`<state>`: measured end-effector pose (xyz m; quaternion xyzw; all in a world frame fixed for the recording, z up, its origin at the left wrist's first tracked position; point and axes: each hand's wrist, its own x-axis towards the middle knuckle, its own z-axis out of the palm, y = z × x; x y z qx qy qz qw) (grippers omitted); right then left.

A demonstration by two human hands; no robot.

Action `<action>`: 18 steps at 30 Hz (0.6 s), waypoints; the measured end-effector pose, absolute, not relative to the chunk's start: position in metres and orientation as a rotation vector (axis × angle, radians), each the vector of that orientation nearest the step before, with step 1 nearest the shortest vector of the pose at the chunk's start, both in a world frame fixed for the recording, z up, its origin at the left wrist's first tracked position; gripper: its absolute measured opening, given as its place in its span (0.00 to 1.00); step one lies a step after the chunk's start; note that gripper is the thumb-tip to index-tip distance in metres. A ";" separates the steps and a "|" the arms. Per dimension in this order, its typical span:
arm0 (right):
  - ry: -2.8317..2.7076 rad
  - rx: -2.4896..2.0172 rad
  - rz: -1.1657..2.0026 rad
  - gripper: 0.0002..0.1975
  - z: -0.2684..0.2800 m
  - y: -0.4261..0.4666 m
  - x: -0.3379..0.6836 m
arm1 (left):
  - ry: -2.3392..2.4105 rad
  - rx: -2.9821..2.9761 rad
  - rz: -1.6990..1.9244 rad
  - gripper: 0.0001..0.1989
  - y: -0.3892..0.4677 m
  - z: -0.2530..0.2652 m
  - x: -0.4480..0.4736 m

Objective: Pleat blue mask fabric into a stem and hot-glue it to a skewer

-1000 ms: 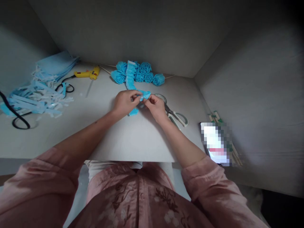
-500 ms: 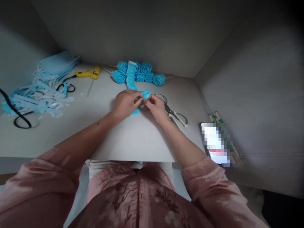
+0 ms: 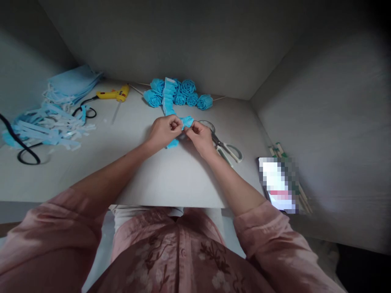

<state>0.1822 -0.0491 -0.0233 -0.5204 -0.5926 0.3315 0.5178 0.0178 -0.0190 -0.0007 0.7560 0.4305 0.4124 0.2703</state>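
Observation:
Between my two hands is a pleated blue fabric strip (image 3: pixel 168 97). Its far end runs back across several blue rosettes (image 3: pixel 188 87), and its near part is gathered and folded at my fingertips. My left hand (image 3: pixel 165 130) is closed, pinching the strip from the left with thumb and forefinger. From the right, my right hand (image 3: pixel 200 137) pinches the same gathered part. A small blue piece (image 3: pixel 173 143) shows beneath my left hand; whether it joins the strip I cannot tell. Scissors (image 3: pixel 225 148) lie just right of my right hand, partly hidden by it.
On the left are a yellow glue gun (image 3: pixel 114 94) with a black cord, a stack of blue face masks (image 3: pixel 73 85) and a heap of cut strips (image 3: pixel 49 126). A phone (image 3: pixel 276 185) lies at the right, beside several thin sticks (image 3: pixel 304 197). Grey walls enclose the table (image 3: pixel 171 183).
My left fingers have shifted slightly on the strip and curled more, showing more of the folded blue part. My right hand stays nearly where it was.

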 end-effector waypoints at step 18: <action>-1.295 -1.209 0.973 0.11 -0.016 -0.053 0.180 | 1.064 1.767 1.165 0.07 -0.005 -0.008 0.015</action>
